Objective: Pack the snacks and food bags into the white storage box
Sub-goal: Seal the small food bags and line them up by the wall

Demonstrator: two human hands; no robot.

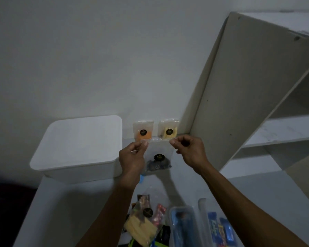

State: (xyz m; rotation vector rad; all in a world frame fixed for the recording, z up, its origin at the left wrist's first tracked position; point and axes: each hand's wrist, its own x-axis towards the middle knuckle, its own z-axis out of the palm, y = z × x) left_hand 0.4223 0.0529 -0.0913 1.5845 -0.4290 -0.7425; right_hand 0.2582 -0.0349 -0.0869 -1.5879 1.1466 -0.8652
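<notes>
Head view, dim light, looking down over a white table (70, 202) set against a pale wall.

- White storage box (78, 147): on the table at left, near the wall, top surface plain white; whether lidded or open cannot be told.
- Clear bag with dark contents (158, 157): held up above the table between both hands, just right of the box, round dark label at centre, dark snacks settled at the bottom.
- Left hand (132, 157): closed in a pinch on the bag's upper left corner.
- Right hand (189, 150): closed in a pinch on the bag's upper right corner.
- Orange snack bag (143, 131): upright against the wall, behind the held bag.
- Yellow snack bag (169, 129): upright beside the orange one, to its right, apart from it.
- White shelf unit (248, 86): right of the bags, shelves bare where visible.
- Bag of pale yellow sticks (141, 227): lying on the table near the bottom edge, among assorted coloured wrappers.
- Clear containers with blue packets (219, 229): bottom right, contents blurred.
</notes>
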